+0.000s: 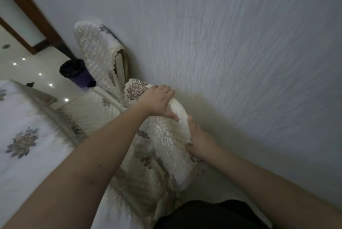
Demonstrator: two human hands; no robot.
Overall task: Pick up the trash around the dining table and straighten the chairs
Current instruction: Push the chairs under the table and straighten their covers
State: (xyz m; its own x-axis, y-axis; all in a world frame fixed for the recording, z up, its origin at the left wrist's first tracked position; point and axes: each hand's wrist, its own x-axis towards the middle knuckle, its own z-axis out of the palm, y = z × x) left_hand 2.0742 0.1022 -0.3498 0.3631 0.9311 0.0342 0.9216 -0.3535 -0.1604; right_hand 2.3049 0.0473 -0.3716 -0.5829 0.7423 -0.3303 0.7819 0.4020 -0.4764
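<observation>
You are gripping the near chair's (162,136) backrest top with both hands. Your left hand (157,102) is curling over its upper edge, thumb on the front; your right hand (200,141) is clamping its side edge, closer to you. The chair is standing against the wall (240,43), beside the table (27,117). A second chair (98,53) is standing beyond it, with a bin (76,72) just past that.
</observation>
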